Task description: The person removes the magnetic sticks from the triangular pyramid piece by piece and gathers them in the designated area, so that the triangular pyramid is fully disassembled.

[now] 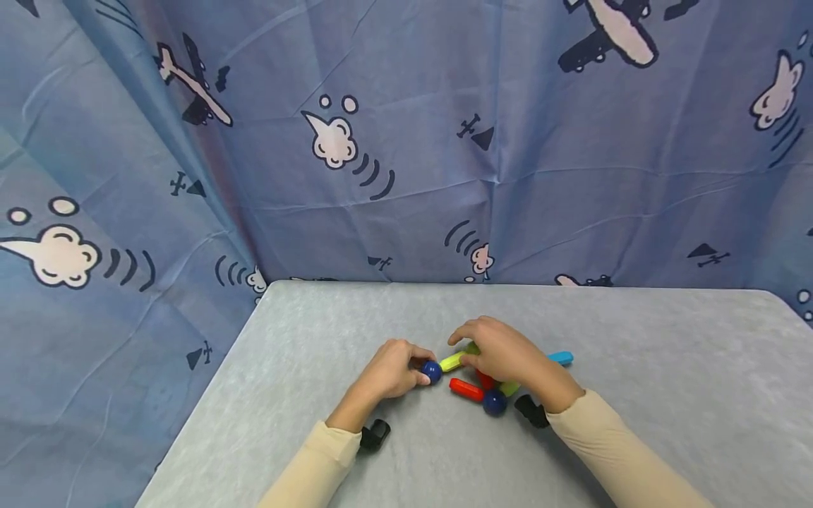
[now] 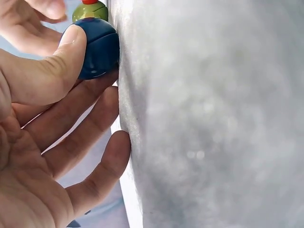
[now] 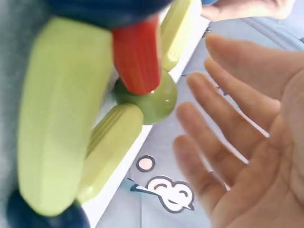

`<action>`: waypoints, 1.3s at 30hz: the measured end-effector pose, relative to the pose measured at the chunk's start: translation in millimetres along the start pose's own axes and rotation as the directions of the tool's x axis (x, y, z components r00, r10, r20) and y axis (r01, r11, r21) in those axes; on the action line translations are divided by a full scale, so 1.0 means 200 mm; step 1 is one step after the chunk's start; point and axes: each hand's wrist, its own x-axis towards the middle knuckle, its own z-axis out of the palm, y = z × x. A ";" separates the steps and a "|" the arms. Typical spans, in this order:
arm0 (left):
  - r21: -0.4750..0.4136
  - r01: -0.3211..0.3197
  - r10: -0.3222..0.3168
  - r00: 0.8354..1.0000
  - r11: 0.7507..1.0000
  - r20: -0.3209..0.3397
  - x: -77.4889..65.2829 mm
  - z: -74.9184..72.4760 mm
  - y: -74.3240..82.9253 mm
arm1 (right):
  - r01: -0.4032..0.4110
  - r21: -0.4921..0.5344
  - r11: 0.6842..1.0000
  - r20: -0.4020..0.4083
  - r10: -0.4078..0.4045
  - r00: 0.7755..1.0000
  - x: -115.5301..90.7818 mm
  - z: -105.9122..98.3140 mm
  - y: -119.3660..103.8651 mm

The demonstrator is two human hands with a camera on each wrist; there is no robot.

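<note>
My left hand (image 1: 394,370) pinches a dark blue ball (image 2: 102,50) between thumb and fingers, low over the table. A yellow-green rod (image 1: 452,363) runs from that ball toward a green ball (image 3: 159,102). Beside the green ball, my right hand (image 1: 498,349) has its fingers spread and apart from the pieces in the right wrist view. Under it, partly covered, lie a red rod (image 3: 137,59) and a light green rod (image 3: 61,118). A second dark blue ball (image 1: 495,403) joins the near ends of another red rod (image 1: 466,390) and the light green rod.
A light blue rod (image 1: 562,358) sticks out beyond the right wrist. Black wrist cameras (image 1: 375,435) hang at both cuffs, close to the pale grey tabletop (image 1: 673,360). A blue patterned cloth (image 1: 406,176) hangs behind the table and along its left side.
</note>
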 end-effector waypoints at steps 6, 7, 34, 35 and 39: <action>-0.045 0.021 -0.021 1.000 0.999 -0.009 0.00 0.01 -0.01 | -0.048 0.015 0.999 0.064 0.047 0.997 0.05 0.03 0.03; -0.048 0.022 -0.023 1.000 0.999 -0.011 0.00 0.01 0.00 | -0.055 0.019 0.998 0.065 0.053 0.996 0.05 0.04 0.04; -0.030 0.057 -0.057 0.998 0.998 0.000 0.00 0.01 0.01 | -0.122 0.015 0.992 0.029 0.121 0.992 0.01 0.07 0.07; -0.027 0.056 -0.056 0.998 0.998 -0.002 0.00 0.01 0.01 | -0.124 0.018 0.992 0.028 0.123 0.992 0.01 0.07 0.07; -0.022 0.045 -0.045 0.999 0.999 -0.004 0.00 0.01 0.01 | -0.114 0.016 0.993 0.026 0.114 0.993 0.01 0.07 0.08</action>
